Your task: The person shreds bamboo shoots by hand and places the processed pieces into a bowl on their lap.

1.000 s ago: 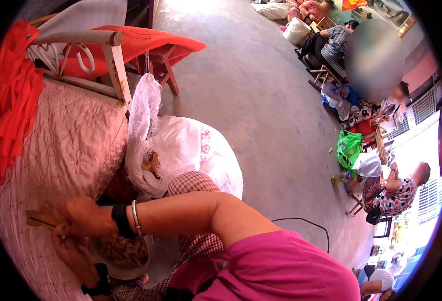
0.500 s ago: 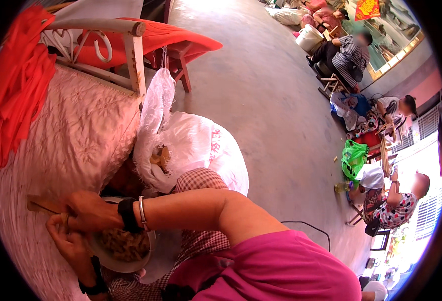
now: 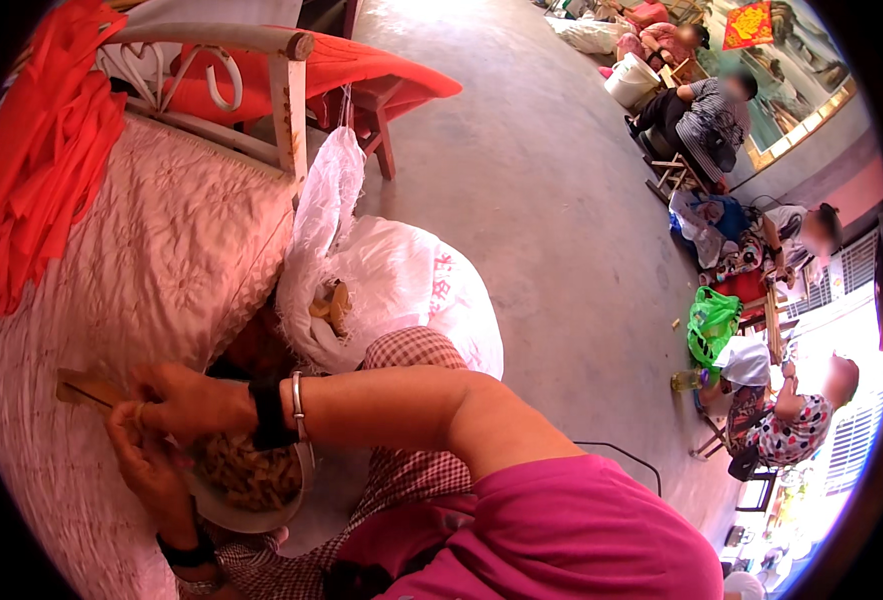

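At the lower left, my right hand point(image 3: 193, 403) and my left hand point(image 3: 146, 470) meet over the edge of the quilted pink cover point(image 3: 161, 240). A flat brown piece point(image 3: 88, 388) with a dark slit along it sticks out to the left from between their closed fingers. My fingers hide its inner end, and what else they may hold cannot be made out. Right beneath my wrists is a pale bowl point(image 3: 261, 521), holding many small tan pieces point(image 3: 251, 472). My right forearm crosses over the bowl's far side and hides part of it.
A white woven sack point(image 3: 391, 270) with brown pieces at its mouth stands beside my checked-cloth knee. Red cloth point(image 3: 46, 170) hangs by a metal bed frame point(image 3: 286, 120). A black cable point(image 3: 616, 447) lies on the floor. Several people sit along the right, near a green bag point(image 3: 711, 325).
The whole view has shifted slightly, so the surroundings sit a little farther right. Both hands stay together around the brown piece, which now tilts somewhat more.
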### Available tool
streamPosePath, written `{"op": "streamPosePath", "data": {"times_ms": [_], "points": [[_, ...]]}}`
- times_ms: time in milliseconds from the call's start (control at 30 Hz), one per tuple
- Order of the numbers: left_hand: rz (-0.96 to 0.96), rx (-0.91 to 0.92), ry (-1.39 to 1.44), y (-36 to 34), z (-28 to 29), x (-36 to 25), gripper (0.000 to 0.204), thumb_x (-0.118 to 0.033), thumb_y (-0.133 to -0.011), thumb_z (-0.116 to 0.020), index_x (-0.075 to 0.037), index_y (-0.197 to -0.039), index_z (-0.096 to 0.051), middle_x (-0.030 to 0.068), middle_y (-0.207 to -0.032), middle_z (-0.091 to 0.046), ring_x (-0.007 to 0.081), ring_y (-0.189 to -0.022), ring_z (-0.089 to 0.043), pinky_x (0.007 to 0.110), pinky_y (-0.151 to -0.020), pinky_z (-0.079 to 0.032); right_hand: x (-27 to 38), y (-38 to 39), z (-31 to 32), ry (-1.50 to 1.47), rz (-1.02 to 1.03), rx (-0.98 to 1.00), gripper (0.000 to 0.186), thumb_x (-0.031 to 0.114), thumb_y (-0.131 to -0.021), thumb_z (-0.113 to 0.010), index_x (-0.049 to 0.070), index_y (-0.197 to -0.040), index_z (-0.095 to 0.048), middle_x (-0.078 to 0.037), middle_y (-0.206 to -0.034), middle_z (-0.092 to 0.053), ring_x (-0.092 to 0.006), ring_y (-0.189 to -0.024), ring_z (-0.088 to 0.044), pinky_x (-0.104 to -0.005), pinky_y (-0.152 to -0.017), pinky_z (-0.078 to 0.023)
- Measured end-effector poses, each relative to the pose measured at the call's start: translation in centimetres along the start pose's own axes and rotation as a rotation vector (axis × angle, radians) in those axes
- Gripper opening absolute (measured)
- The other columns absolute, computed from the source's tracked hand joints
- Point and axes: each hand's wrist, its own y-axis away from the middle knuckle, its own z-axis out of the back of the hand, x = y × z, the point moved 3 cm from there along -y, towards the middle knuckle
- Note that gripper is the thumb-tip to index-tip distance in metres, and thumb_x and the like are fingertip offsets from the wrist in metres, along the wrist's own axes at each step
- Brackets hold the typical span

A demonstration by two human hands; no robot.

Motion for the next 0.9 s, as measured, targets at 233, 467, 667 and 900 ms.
{"op": "streamPosePath", "data": {"times_ms": [233, 467, 667, 900], "points": [[-0.026, -0.038, 0.138, -0.6, 0.9, 0.6, 0.014, -0.010, -0.098, -0.045, -0.008, -0.112, -0.046, 0.0037, -0.083, -0.056, 0.0039, -0.052, -0.042, 0.017, -0.043, -0.032, -1.0, -0.7, -0.1, -0.046, 0.054, 0.133, 0.022, 0.013, -0.084, -0.054, 0.000, -0.101, -0.050, -0.006, -0.079, -0.058, -0.0132, -0.063, -0.059, -0.0249, -0.052, -0.049], [0.209, 0.144, 0.611, -0.4, 1.8, -1.6, 0.008, -0.013, -0.098, -0.046, -0.011, -0.104, -0.042, 0.0016, -0.071, -0.048, 0.0015, -0.042, -0.035, 0.015, -0.036, -0.030, -0.9, -0.9, 0.0, -0.181, 0.048, 0.116, 0.023, 0.021, -0.093, -0.056, 0.001, -0.104, -0.054, -0.003, -0.075, -0.057, -0.0095, -0.062, -0.058, -0.0228, -0.049, -0.046], [0.313, 0.209, 0.780, -0.1, 2.1, -1.3, 0.010, -0.014, -0.098, -0.046, -0.012, -0.105, -0.039, 0.0038, -0.072, -0.049, 0.0027, -0.040, -0.035, 0.015, -0.034, -0.030, -1.9, -1.5, -0.3, -0.126, 0.114, 0.208, 0.021, 0.021, -0.095, -0.055, 0.002, -0.103, -0.057, 0.000, -0.069, -0.055, -0.0054, -0.059, -0.054, -0.0212, -0.045, -0.039], [0.313, 0.249, 0.677, -0.3, 1.9, -1.1, 0.017, -0.014, -0.098, -0.047, -0.010, -0.113, -0.040, 0.0039, -0.074, -0.050, 0.0035, -0.044, -0.038, 0.014, -0.039, -0.033, -2.8, -2.1, -0.6, 0.032, 0.230, 0.027, 0.012, 0.012, -0.091, -0.055, 0.000, -0.093, -0.058, -0.002, -0.071, -0.056, -0.0088, -0.066, -0.055, -0.0252, -0.059, -0.045]]}}
